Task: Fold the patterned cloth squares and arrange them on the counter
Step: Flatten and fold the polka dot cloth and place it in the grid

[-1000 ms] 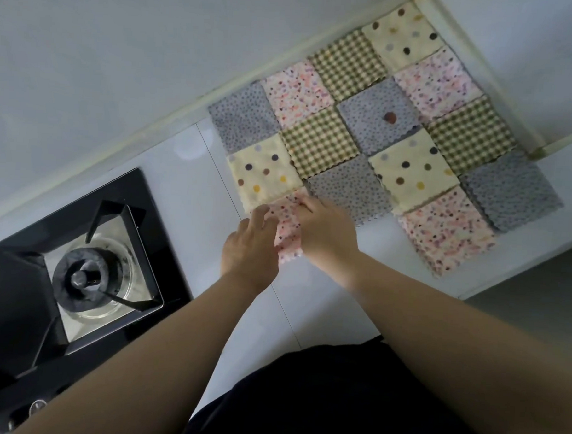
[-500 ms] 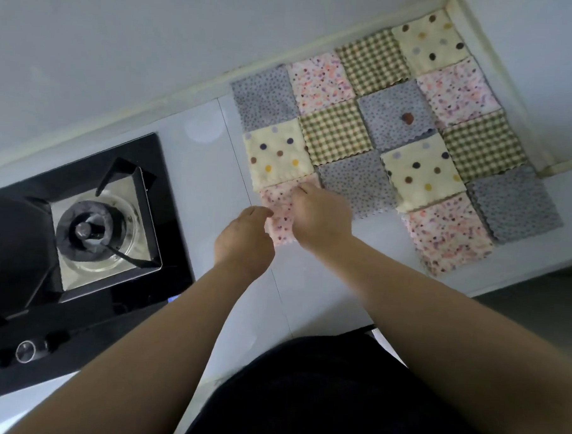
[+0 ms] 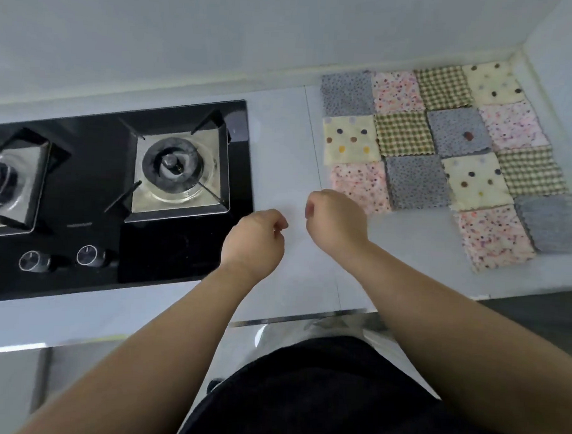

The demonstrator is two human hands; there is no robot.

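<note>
Pink floral square [image 3: 361, 184] released, laid flat at near-left of cloth grid [image 3: 403, 133]. Left hand [image 3: 254, 238] and right hand [image 3: 337, 219] withdrawn nearward, fingers curled, nothing held. Placement judged done; near row judged incomplete.

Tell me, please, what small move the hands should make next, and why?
Probably fetch another cloth square; no spare one is in view. The left hand and right hand are curled, holding nothing, above the counter, and the nearest row has only a pink square and a grey square, leaving bare counter on its stove side.
</note>
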